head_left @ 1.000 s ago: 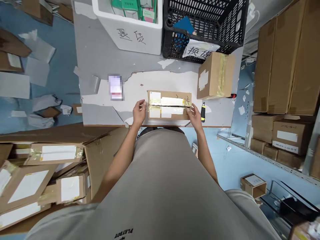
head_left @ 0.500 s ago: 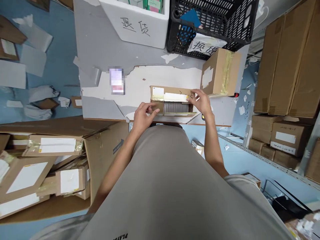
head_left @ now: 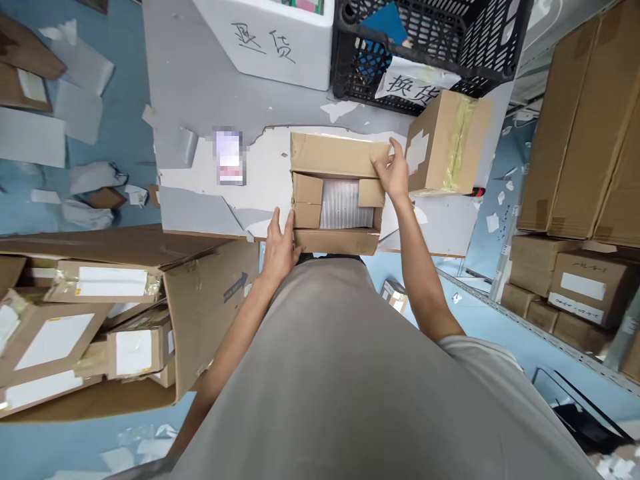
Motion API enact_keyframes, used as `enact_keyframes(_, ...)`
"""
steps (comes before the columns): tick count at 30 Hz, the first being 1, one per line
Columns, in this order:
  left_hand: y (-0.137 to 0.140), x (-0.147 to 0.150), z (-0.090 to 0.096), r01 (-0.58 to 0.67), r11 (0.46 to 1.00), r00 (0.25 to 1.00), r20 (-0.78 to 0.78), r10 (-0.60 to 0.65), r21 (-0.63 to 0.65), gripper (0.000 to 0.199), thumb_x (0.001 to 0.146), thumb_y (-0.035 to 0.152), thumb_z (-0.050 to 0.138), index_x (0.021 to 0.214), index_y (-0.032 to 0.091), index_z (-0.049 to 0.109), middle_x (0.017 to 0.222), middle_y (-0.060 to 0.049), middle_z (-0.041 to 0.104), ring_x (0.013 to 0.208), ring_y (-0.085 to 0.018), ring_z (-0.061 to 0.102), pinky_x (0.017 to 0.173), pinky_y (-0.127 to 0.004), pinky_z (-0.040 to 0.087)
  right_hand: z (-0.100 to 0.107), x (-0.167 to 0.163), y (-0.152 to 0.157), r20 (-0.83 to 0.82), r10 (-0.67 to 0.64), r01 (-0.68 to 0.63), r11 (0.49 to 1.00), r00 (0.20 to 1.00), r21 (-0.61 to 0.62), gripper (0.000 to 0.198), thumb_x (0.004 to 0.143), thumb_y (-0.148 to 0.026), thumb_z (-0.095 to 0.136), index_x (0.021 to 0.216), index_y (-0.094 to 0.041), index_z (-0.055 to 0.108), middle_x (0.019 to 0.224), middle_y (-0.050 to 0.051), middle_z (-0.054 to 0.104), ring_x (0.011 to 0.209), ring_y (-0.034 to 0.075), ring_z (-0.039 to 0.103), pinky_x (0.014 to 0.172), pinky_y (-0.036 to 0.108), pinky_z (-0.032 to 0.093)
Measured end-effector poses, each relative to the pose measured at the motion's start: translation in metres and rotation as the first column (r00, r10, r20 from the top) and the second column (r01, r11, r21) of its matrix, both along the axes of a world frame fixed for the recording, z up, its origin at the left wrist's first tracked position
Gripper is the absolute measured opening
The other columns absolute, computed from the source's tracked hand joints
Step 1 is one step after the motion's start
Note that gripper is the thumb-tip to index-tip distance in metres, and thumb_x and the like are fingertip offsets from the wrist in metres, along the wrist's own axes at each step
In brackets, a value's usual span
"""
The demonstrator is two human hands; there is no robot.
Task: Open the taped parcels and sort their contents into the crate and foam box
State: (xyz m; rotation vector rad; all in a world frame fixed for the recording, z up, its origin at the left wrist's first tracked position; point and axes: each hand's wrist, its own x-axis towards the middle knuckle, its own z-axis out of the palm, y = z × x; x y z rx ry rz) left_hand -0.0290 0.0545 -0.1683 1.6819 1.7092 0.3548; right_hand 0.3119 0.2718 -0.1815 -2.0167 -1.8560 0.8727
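A small cardboard box (head_left: 306, 217) lies at the table's front edge with its long flaps spread out, one to the back and one toward me. Between the short side flaps shows a wrapped item (head_left: 340, 203) in clear ribbed packing; what is inside the wrap cannot be made out. My right hand (head_left: 393, 175) pinches the right end of the back flap (head_left: 333, 155) between thumb and fingers. At the box's front left corner, my left hand (head_left: 280, 247) has its fingers stretched out and apart, the thumb close against the front flap.
A taped carton (head_left: 463, 150) stands to the right, before a black crate (head_left: 350, 80) and a white foam box (head_left: 285, 53). A phone with a blurred screen (head_left: 230, 157) lies left on the table (head_left: 195, 207). A large carton of parcels (head_left: 215, 313) stands front left.
The box's flaps have swung apart, the back one away from me and the front one toward me, exposing more of the wrapped item. My left hand has moved slightly left and down.
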Motion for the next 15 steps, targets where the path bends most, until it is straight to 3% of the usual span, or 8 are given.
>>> enact_keyframes(4,0.019,0.012,-0.013,-0.017,0.997,1.0,-0.022,0.019,0.082,0.098,0.105,0.029,0.079,0.189,0.021,0.028,0.199,-0.025,0.015,0.187,-0.048,0.009,0.146,-0.071,0.029,-0.019,-0.011,0.012,0.07,-0.125,0.134,0.978,0.99,-0.158,0.066,0.114,-0.059,0.07,0.162,-0.013,0.062,0.142,0.019,0.075,0.133,0.035,0.073,0.119,0.051,0.057)
enact_keyframes(6,0.029,0.018,-0.007,0.031,0.993,0.998,-0.049,-0.026,0.111,0.095,0.106,0.034,0.078,0.188,0.023,0.031,0.199,-0.022,0.016,0.187,-0.048,0.006,0.147,-0.074,0.023,-0.01,-0.017,0.006,0.138,-0.088,0.105,0.988,0.986,-0.117,0.058,0.114,-0.057,0.071,0.156,-0.019,0.066,0.155,0.02,0.069,0.141,0.038,0.068,0.122,0.056,0.056)
enact_keyframes(8,0.038,0.025,0.004,0.141,0.982,0.987,-0.088,-0.131,0.123,0.094,0.103,0.031,0.078,0.186,0.023,0.036,0.198,-0.022,0.022,0.187,-0.048,0.008,0.148,-0.078,0.017,0.01,-0.027,-0.009,0.199,0.011,-0.006,1.0,0.98,-0.025,0.047,0.118,-0.052,0.062,0.154,-0.022,0.068,0.162,0.021,0.064,0.149,0.041,0.06,0.126,0.061,0.052)
enact_keyframes(10,0.047,0.037,0.016,0.296,0.947,0.953,-0.101,-0.284,0.123,0.092,0.098,0.03,0.079,0.183,0.022,0.044,0.192,-0.023,0.038,0.185,-0.05,0.019,0.147,-0.081,0.015,0.032,-0.04,-0.028,0.246,0.183,-0.19,0.982,0.952,0.008,0.041,0.123,-0.039,0.047,0.148,-0.02,0.072,0.158,0.021,0.069,0.153,0.04,0.057,0.128,0.061,0.05)
enact_keyframes(12,0.059,0.05,0.024,0.44,0.891,0.897,-0.082,-0.433,0.113,0.086,0.096,0.033,0.08,0.177,0.022,0.055,0.177,-0.023,0.06,0.177,-0.05,0.039,0.147,-0.081,0.018,0.049,-0.055,-0.05,0.276,0.385,-0.382,0.922,0.881,-0.066,0.044,0.122,-0.025,0.039,0.141,-0.014,0.077,0.149,0.023,0.075,0.147,0.038,0.063,0.125,0.055,0.053)
enact_keyframes(15,0.079,0.067,0.026,0.565,0.822,0.825,-0.063,-0.562,0.069,0.062,0.099,0.039,0.075,0.158,0.022,0.074,0.14,-0.02,0.082,0.148,-0.046,0.07,0.147,-0.081,0.02,0.064,-0.07,-0.079,0.323,0.528,-0.465,0.848,0.786,-0.255,0.046,0.114,-0.009,0.041,0.138,-0.004,0.08,0.136,0.029,0.081,0.128,0.039,0.074,0.109,0.052,0.06)
